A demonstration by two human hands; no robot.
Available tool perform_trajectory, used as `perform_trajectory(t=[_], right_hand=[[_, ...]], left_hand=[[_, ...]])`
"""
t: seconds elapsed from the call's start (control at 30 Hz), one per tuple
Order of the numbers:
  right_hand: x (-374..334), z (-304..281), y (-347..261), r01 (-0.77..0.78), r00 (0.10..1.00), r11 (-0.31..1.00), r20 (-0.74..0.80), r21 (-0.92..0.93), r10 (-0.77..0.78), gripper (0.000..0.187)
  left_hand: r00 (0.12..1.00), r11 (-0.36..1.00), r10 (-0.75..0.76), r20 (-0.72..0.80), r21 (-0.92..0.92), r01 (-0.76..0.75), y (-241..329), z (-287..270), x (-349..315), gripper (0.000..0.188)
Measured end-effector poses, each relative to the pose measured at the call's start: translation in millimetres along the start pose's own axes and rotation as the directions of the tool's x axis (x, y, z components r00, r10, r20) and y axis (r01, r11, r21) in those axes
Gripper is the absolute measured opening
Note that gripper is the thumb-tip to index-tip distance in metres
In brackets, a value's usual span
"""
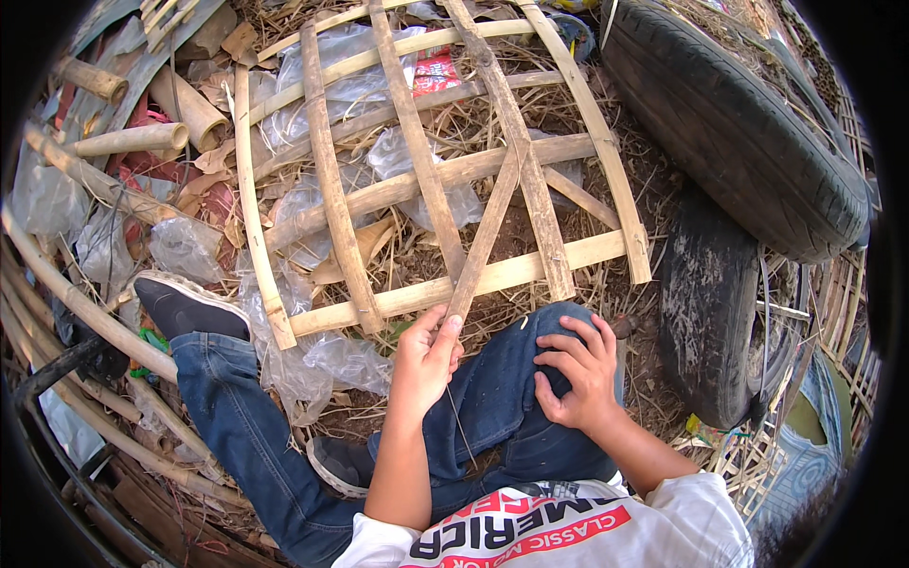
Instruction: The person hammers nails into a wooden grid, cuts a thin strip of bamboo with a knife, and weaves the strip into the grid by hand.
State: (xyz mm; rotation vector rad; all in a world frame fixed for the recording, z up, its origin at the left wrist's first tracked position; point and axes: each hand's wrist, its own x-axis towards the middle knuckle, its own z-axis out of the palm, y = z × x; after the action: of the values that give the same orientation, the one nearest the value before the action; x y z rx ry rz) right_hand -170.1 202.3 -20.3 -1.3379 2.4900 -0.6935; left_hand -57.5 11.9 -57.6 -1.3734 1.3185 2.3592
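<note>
A lattice of flat bamboo slats (499, 277) lies before me on the littered ground, its strips crossing over and under each other. My left hand (427, 364) pinches the lower end of a diagonal bamboo slat (489, 230) between thumb and fingers, just over the lattice's near crosspiece. From that hand a thin dark strand (461, 426) hangs down across my jeans. My right hand (579, 372) lies on my bent right knee (554, 327) with its fingers spread, holding nothing.
Two old tyres (729, 123) (705, 312) stand at the right. Cut bamboo poles (133, 139) and crumpled clear plastic (331, 364) lie at the left and under the lattice. A long curved pole (90, 293) runs past my shoe (194, 305). Dry straw covers the soil.
</note>
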Motion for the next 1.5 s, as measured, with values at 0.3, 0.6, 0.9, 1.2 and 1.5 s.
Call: perform_trajectory(t=[0.3, 0.6, 0.9, 1.2, 1.5], right_hand=[[0.7, -0.2, 0.1, 0.001, 1.0, 1.0, 0.011, 0.0, -0.001, 0.017], [2.7, 0.7, -3.2, 0.005, 1.0, 1.0, 0.02, -0.009, -0.005, 0.016], [1.3, -0.1, -1.6, 0.002, 1.0, 1.0, 0.013, -0.009, -0.002, 0.016], [2.3, 0.5, -2.5, 0.004, 1.0, 1.0, 0.026, -0.015, -0.003, 0.016], [0.8, 0.2, -1.3, 0.008, 1.0, 1.0, 0.028, -0.006, -0.008, 0.016]], left_hand=[[1.0, 1.0, -0.009, -0.005, -0.023, 0.009, 4.1, 0.5, 0.2, 0.03], [1.0, 0.999, 0.028, 0.008, -0.028, -0.028, -1.4, -2.7, 2.3, 0.03], [0.998, 0.998, 0.061, -0.012, -0.025, -0.061, -3.0, 1.6, 3.3, 0.031], [0.997, 0.996, 0.081, -0.002, -0.026, -0.081, -3.7, -0.2, 3.7, 0.029], [0.998, 0.998, 0.055, -0.021, -0.04, -0.056, -0.6, 2.5, 2.2, 0.033]])
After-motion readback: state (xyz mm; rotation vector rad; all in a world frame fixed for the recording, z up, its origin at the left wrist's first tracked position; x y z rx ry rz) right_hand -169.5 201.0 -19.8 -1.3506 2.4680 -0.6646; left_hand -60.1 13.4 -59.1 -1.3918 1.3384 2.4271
